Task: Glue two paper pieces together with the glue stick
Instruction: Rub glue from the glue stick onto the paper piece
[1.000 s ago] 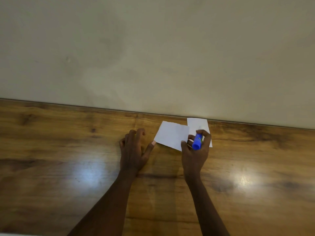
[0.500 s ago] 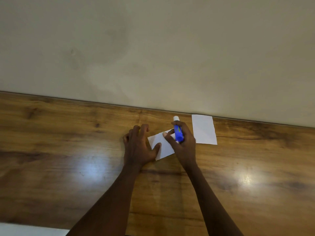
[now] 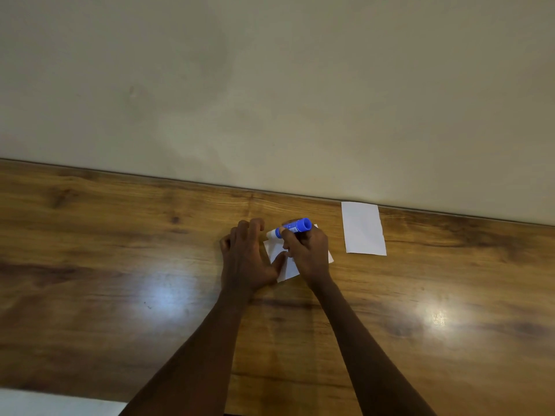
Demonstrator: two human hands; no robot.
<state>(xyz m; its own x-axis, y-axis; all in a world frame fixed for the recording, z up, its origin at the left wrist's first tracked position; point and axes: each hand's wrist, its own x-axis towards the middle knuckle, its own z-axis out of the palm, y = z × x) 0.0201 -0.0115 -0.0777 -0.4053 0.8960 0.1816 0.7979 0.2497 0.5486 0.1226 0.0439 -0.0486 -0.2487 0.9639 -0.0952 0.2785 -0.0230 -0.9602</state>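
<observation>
Gluing the first paper piece on the desk

Head view: the left hand (image 3: 246,256) lies spread flat on the near paper piece (image 3: 285,265), likely to stop it sliding, while the right hand (image 3: 309,253) has its grip pinched around the blue glue stick (image 3: 292,227), tip angled down onto the sheet. The second paper piece (image 3: 363,228) waits well apart on the desk (image 3: 120,265) by the wall.
</observation>
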